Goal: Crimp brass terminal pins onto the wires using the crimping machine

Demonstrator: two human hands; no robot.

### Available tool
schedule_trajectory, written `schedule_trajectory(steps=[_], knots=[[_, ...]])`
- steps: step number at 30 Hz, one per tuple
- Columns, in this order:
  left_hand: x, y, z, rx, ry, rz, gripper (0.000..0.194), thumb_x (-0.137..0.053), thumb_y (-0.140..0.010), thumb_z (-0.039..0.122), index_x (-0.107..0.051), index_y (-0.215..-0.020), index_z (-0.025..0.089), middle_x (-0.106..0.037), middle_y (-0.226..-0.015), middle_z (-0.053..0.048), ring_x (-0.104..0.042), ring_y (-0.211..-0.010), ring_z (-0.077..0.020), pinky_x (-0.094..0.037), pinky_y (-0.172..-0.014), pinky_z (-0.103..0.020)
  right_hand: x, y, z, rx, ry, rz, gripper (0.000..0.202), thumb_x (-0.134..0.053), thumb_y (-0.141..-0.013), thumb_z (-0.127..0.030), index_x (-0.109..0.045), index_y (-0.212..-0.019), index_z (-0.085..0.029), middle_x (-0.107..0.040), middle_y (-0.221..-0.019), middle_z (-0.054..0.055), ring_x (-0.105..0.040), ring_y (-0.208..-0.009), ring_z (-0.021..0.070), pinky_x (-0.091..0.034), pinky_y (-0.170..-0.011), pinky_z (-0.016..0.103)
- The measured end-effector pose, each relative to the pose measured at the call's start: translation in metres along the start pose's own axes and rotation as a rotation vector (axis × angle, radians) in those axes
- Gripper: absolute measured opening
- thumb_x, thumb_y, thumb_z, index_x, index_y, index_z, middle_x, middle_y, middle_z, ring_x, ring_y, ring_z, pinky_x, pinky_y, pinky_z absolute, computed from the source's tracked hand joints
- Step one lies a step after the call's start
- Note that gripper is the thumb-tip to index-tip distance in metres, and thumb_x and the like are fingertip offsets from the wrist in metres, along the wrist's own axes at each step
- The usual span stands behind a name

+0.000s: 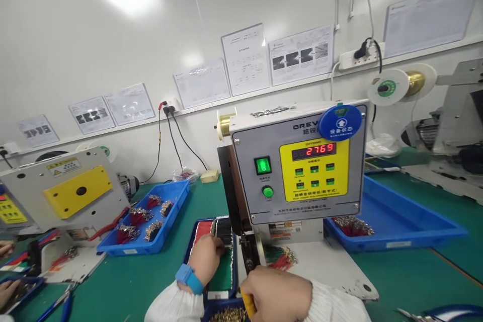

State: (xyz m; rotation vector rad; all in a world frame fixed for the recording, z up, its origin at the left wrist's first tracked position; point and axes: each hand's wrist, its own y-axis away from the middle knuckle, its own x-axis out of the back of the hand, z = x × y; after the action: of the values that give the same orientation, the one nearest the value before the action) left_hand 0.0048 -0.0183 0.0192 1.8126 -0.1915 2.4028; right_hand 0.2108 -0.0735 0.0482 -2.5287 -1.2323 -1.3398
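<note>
My left hand [206,256], with a blue wristband, reaches over a blue tray [218,295] of red, black and green wires; its fingers are bent at the black wires, and what they hold is too small to tell. My right hand [277,293] is closed in front of the grey crimping machine [264,131]. A yellow covering [248,303] shows at its fingers, and what they grip is hidden. Below lies a bin of small brass parts [228,315]. Red and green wires with metal ends [283,259] lie on the machine's white base.
Blue trays with wire bundles stand left [162,234] and right [415,239]. Pliers [60,304] lie at lower left, another tool [411,315] at lower right. Another person's hands [8,292] are at far left, near a second machine [71,186].
</note>
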Motion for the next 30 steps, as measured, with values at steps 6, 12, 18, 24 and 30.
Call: schedule_trajectory(steps=[6,12,18,24,30], knots=[[-0.001,0.003,0.001,-0.004,-0.001,0.037,0.022,-0.052,-0.082,0.01,-0.071,-0.08,0.019,-0.067,-0.09,-0.005,-0.06,-0.091,-0.0199,-0.043,-0.08,-0.029,-0.006,-0.005,0.001,-0.066,-0.108,-0.065,0.021,-0.06,-0.057,-0.011,-0.073,-0.07,-0.021,-0.052,-0.047,-0.008,-0.051,-0.04,0.0083,-0.038,-0.039,0.015],[0.003,0.007,0.005,-0.009,0.0,-0.001,0.022,-0.053,-0.079,0.009,-0.073,-0.08,0.019,-0.067,-0.09,-0.007,-0.059,-0.092,-0.0214,-0.043,-0.081,-0.03,-0.004,0.0,-0.011,-0.077,-0.097,-0.095,0.008,-0.071,-0.063,-0.013,-0.073,-0.069,-0.019,-0.053,-0.049,-0.006,-0.047,-0.04,0.0074,-0.032,-0.038,0.016],[0.004,0.01,0.006,0.0,0.004,-0.03,0.023,-0.051,-0.082,0.01,-0.073,-0.084,0.019,-0.067,-0.094,-0.007,-0.058,-0.095,-0.0217,-0.043,-0.084,-0.03,-0.004,0.003,-0.015,0.011,0.015,-0.036,0.007,-0.073,-0.066,-0.012,-0.074,-0.067,-0.019,-0.055,-0.054,-0.005,-0.049,-0.049,0.0086,-0.028,-0.043,0.018],[0.002,0.011,0.007,-0.027,-0.033,-0.009,0.023,-0.048,-0.086,0.01,-0.069,-0.087,0.017,-0.065,-0.095,-0.009,-0.057,-0.096,-0.0225,-0.042,-0.083,-0.032,-0.008,0.004,-0.019,0.017,0.061,0.011,0.011,-0.074,-0.063,-0.009,-0.074,-0.067,-0.019,-0.056,-0.055,-0.005,-0.049,-0.049,0.0081,-0.029,-0.044,0.018],[-0.001,0.012,0.006,-0.025,-0.011,0.003,0.02,-0.048,-0.086,0.01,-0.068,-0.086,0.016,-0.065,-0.094,-0.009,-0.057,-0.095,-0.0225,-0.042,-0.082,-0.032,-0.011,0.003,-0.016,-0.121,-0.037,-0.062,0.011,-0.06,-0.074,-0.012,-0.069,-0.072,-0.018,-0.052,-0.047,-0.006,-0.049,-0.04,0.0095,-0.036,-0.041,0.019]])
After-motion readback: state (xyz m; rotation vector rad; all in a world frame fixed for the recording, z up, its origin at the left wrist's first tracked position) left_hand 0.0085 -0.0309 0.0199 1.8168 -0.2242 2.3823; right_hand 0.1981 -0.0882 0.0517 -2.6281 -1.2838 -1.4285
